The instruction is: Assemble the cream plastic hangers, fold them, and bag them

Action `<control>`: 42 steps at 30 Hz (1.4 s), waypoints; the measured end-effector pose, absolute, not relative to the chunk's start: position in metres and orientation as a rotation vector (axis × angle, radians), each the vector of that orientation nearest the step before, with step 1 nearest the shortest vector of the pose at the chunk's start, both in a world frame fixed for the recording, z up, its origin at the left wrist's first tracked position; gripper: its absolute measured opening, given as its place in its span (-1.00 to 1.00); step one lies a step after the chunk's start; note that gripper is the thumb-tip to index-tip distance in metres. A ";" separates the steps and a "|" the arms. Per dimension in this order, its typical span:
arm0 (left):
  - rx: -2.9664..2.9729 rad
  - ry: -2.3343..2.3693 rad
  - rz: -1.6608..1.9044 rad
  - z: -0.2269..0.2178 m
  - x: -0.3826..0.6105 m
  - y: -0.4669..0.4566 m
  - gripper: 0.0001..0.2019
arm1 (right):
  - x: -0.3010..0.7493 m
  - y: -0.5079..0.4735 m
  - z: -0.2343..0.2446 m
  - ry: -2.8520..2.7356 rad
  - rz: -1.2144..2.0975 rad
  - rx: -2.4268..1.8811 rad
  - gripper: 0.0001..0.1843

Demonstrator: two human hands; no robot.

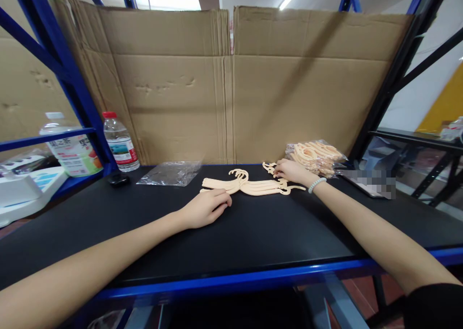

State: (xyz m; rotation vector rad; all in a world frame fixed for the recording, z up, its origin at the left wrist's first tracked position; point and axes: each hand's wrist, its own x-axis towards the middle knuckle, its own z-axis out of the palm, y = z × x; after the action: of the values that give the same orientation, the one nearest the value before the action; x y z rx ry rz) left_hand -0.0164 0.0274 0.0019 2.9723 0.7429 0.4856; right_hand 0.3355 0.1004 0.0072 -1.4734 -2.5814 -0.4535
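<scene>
A stack of cream plastic hangers lies on the black table. My left hand rests on the table at the stack's left end, fingers curled and touching it. My right hand, with a bead bracelet on the wrist, pinches a small hanger at the stack's right end. Just beyond that hand sits a clear bag of more cream hangers.
An empty clear plastic bag lies left of the stack. A water bottle, a larger drink bottle and a small dark object stand at the far left. Cardboard sheets wall the back. Blue rack posts frame the sides.
</scene>
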 end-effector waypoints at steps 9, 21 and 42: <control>3.003 0.735 0.489 0.002 -0.016 0.027 -0.81 | 0.341 0.091 0.017 -2.375 -0.499 -1.455 -0.84; 2.509 0.773 0.739 0.000 -0.003 0.009 -0.86 | 0.308 0.042 0.046 -1.826 0.205 -1.238 -0.91; 1.347 0.782 1.161 0.008 0.005 -0.001 -0.71 | 0.233 0.026 -0.009 -2.242 0.012 -1.269 -0.81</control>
State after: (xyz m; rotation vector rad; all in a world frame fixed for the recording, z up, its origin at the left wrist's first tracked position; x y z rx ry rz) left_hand 0.0047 -0.0013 0.0084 1.3465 0.7822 1.1607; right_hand 0.2331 0.0255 -0.0087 -1.2692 -2.2422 0.0125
